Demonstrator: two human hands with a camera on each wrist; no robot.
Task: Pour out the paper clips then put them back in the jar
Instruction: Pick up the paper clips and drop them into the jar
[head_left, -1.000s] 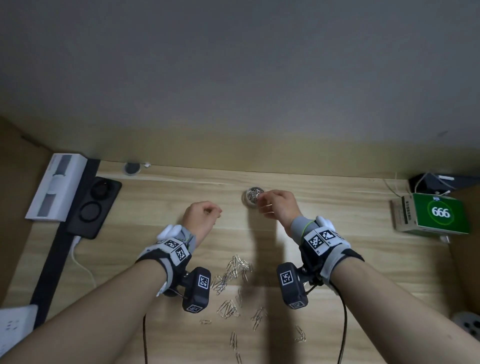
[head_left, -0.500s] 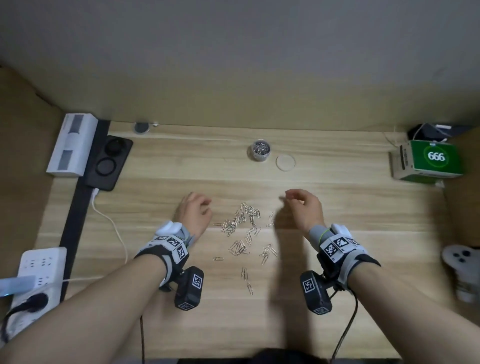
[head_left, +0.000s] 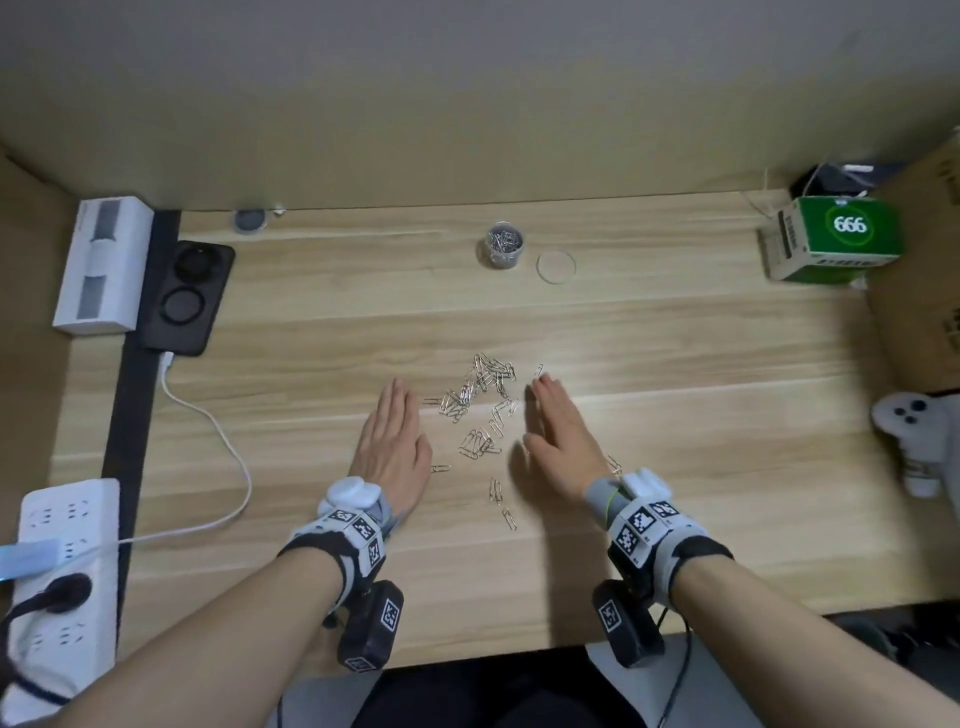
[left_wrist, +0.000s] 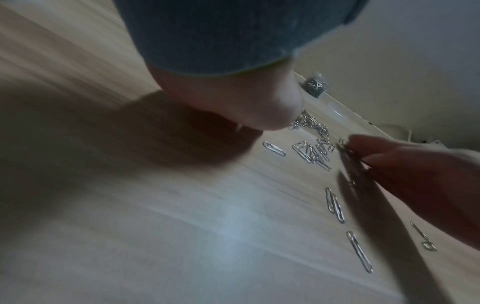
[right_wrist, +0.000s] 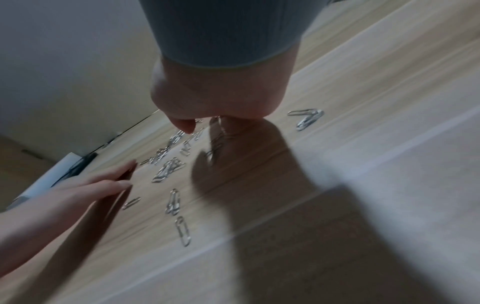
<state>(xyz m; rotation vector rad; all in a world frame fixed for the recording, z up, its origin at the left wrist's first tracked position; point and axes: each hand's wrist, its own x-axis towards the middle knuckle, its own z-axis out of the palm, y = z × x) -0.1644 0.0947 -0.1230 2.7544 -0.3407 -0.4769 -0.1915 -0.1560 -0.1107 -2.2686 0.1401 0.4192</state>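
Several silver paper clips lie scattered on the wooden desk between my hands; the same paper clips show in the left wrist view and as paper clips in the right wrist view. My left hand lies flat to their left with straight fingers. To the right of the clips my right hand is flat too, fingers straight, touching the desk. A small clear jar with some clips inside stands upright at the back; the jar is open. Its round clear lid lies just right of it.
A green box sits at the back right, a white game controller at the right edge. On the left are a white box, a black charger pad, a white cable and a power strip.
My right hand left the jar and both hands came back toward me. They went from curled to flat on either side of the clips.
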